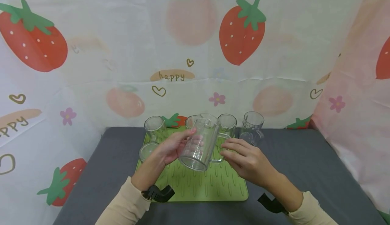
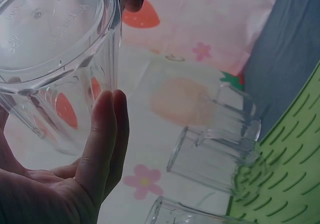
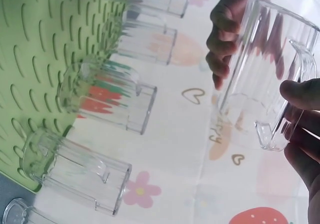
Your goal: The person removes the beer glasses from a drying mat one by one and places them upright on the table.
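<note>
A clear glass mug (image 1: 198,147) is held tilted above the green mat (image 1: 210,191), its base toward me. My left hand (image 1: 173,147) grips the mug's body from the left, with the thumb on the near side and the fingers behind the glass. In the left wrist view the mug's round base (image 2: 47,27) fills the upper left corner. On the other side, my right hand (image 1: 250,160) pinches the mug's handle (image 3: 306,59) between thumb and fingers, as the right wrist view shows.
Several more clear mugs stand behind and left of the hands, among them a back-left mug (image 1: 154,125) and a front-left mug (image 1: 147,150). A far-right mug (image 1: 253,121) stands on the grey tablecloth (image 1: 304,170) beside the mat. A strawberry-print curtain (image 1: 195,55) hangs behind.
</note>
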